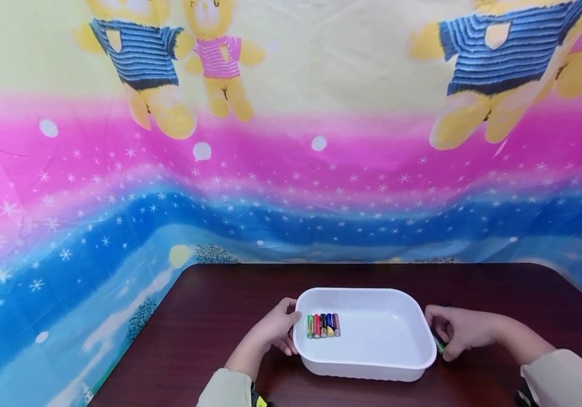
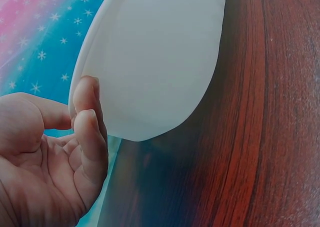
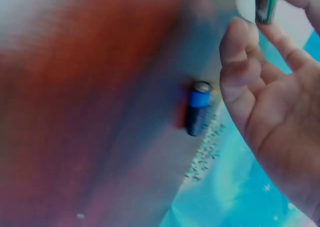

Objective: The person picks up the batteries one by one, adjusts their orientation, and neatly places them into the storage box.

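Note:
A white plastic basin (image 1: 382,339) sits on the table. My left hand (image 1: 276,328) grips its left rim, thumb on top and fingers against the outer wall; the left wrist view shows this hand (image 2: 60,152) at the rim too. Inside the basin, by its left wall, several batteries (image 1: 324,325) of different colours lie side by side in a row. At the right wall, my right hand (image 1: 461,330) holds a green battery (image 3: 265,6) just outside the basin, its fingers close to the rim. A blue and black battery (image 3: 199,109) is apart from that hand, on the table.
The dark red-brown wooden table (image 1: 209,316) has rounded far corners. Behind and beside it hangs a colourful cloth (image 1: 291,169) printed with bears and snowflakes, close to the table's far edge.

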Available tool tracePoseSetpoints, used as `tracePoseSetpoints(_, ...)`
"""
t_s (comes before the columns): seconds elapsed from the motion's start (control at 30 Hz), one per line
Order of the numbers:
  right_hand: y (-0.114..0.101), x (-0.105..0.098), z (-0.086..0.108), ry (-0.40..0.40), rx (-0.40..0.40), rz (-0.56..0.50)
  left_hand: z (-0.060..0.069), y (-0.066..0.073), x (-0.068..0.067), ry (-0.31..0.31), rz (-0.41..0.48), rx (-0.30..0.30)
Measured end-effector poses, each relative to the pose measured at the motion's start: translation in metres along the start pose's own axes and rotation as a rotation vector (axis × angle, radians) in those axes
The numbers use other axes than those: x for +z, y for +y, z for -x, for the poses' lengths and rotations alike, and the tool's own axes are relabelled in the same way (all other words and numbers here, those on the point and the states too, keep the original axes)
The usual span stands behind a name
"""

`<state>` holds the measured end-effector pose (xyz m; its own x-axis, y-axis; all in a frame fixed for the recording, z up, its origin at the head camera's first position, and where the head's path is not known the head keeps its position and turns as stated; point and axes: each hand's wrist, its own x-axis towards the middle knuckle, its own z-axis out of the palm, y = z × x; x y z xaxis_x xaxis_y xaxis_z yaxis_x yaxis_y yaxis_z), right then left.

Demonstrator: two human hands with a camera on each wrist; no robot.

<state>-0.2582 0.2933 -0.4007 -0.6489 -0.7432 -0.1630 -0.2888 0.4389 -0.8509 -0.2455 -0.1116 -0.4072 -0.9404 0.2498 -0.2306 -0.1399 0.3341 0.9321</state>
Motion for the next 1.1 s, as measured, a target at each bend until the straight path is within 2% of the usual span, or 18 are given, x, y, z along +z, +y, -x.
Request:
tracePoseSetpoints(0.1, -0.006, -0.007, -0.001, 0.080, -0.028, -0.045, 0.000, -0.001, -0.001, 0.002, -0.003, 0.001)
tracePoseSetpoints(0.23, -0.010, -0.015, -0.005, 0.180, -0.082, -0.204, 0.000, -0.002, -0.001, 0.003, -0.001, 0.005)
tracePoseSetpoints(0.33, -0.012, -0.019, -0.007, 0.266, -0.094, -0.291, 0.001, -0.003, 0.000, 0.005, -0.001, 0.006)
tracePoseSetpoints(0.47, -0.014, -0.024, -0.007, 0.398, -0.095, -0.293, 0.000, -0.003, 0.001, 0.003, 0.001, 0.014)
tracePoseSetpoints(0.53, -0.018, -0.025, -0.008, 0.436, -0.086, -0.303, 0.000, -0.001, 0.001, 0.002, 0.000, 0.014)
tracePoseSetpoints(0.8, -0.045, -0.033, -0.017, 0.491, -0.105, -0.284, 0.000, -0.001, 0.002, 0.006, 0.002, 0.017)
tracePoseSetpoints(1.1, -0.081, -0.031, -0.050, 0.506, -0.013, -0.209, 0.001, -0.002, 0.002, 0.007, -0.007, 0.020)
